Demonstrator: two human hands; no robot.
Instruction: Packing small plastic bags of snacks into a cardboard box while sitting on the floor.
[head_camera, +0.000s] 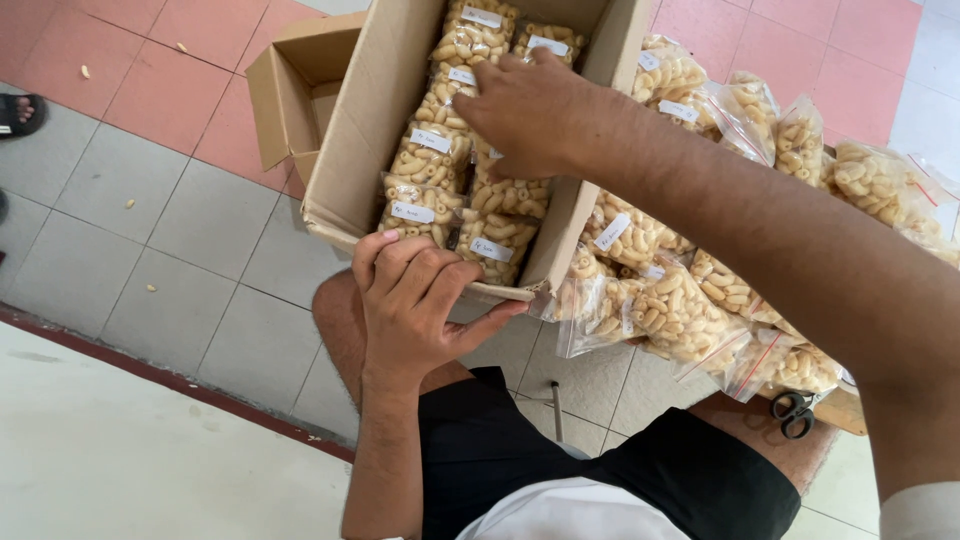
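We see an open brown cardboard box (365, 110) on the tiled floor, packed in two rows with clear plastic bags of pale curled snacks (432, 150), each bearing a small white rectangular label. Our left hand (415, 300) grips the box's near edge, fingers curled over the rim, while our right hand (525, 110) presses flat, fingers spread, on the bags inside. Beyond the box's right wall lies a loose heap of identical labelled bags (690, 310), with black-handled scissors (795, 412) at its near edge.

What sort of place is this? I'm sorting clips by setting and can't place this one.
Likely a small home or workshop packing spot on a tiled floor: a cardboard box filled with labelled snack bags, more bags piled beside it, scissors nearby.
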